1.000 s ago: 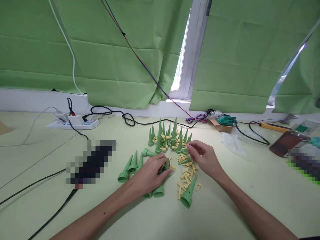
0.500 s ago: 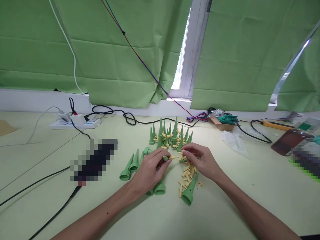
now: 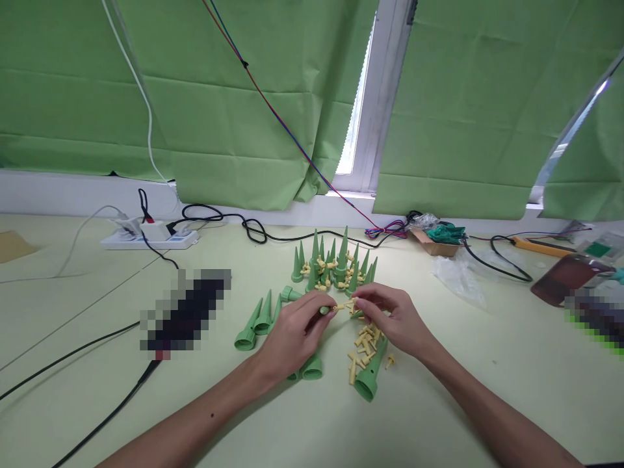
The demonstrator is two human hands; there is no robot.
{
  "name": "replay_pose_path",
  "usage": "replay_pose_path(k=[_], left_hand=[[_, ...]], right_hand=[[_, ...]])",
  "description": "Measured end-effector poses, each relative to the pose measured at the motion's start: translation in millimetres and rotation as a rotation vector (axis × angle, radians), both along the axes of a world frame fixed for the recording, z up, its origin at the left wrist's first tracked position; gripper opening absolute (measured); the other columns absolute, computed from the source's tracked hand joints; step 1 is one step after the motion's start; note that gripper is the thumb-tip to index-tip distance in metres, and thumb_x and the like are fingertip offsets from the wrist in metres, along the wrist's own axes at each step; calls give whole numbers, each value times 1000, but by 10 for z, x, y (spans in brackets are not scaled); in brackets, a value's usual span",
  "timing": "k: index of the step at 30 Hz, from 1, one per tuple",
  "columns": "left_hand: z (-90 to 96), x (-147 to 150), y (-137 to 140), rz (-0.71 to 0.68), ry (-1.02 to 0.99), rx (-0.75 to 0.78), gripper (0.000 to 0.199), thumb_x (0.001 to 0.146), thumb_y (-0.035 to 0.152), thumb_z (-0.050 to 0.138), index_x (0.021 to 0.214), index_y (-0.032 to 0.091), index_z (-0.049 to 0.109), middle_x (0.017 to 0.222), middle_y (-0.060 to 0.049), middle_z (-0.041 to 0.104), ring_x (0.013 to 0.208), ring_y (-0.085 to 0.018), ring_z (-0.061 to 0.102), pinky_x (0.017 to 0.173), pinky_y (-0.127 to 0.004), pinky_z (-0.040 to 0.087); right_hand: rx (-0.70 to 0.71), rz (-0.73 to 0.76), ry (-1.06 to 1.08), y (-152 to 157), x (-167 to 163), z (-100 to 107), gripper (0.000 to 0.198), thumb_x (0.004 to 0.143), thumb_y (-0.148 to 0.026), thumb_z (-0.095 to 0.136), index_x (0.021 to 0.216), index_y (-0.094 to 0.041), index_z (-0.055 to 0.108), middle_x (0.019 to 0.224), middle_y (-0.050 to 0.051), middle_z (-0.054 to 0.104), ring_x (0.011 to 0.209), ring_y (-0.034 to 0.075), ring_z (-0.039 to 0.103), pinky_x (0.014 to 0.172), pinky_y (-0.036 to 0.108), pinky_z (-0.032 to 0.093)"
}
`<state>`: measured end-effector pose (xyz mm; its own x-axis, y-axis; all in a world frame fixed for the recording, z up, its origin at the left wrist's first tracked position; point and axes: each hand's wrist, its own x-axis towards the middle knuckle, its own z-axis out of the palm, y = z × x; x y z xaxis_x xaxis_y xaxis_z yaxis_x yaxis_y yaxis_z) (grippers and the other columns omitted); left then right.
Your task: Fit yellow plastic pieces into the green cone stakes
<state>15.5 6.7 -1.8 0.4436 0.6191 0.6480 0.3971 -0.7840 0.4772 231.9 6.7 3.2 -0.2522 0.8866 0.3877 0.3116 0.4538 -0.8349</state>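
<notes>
Between the thumb and fingers of my left hand (image 3: 292, 333) is a green plastic spike (image 3: 324, 311), its tip peeking out and most of it hidden. A yellow fitting (image 3: 340, 307) juts from the same grip toward the right. My right hand (image 3: 396, 318) pinches a small yellow pin (image 3: 353, 303), which meets or nearly touches the fitting's end. Below the right hand lies a pile of loose yellow fittings (image 3: 363, 344) beside a hollow green spike (image 3: 369, 377). More green spikes (image 3: 245, 337) lie left of my left hand.
Behind the hands stand several upright green spikes (image 3: 343, 253) with yellow fittings attached. A white power strip (image 3: 146, 242) and black cable (image 3: 287, 239) run along the back. At right are a small cardboard box (image 3: 433, 246), a clear plastic bag (image 3: 458, 279) and a dark reddish container (image 3: 568, 279).
My right hand has moved slightly left with the yellow pin, closing the gap to the fitting in my left hand. The view has shifted slightly.
</notes>
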Motion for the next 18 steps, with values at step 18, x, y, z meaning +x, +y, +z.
replay_pose_path(k=[18], left_hand=[[-30,4,1,40,-38,3,12,95,16,53,102,19,63,93,-6,67,80,-16,63,63,-27,52]], right_hand=[[-1,17,-4,-22,-25,1,23,93,-42,58,93,-20,68,80,5,68,59,15,59,56,27,51]])
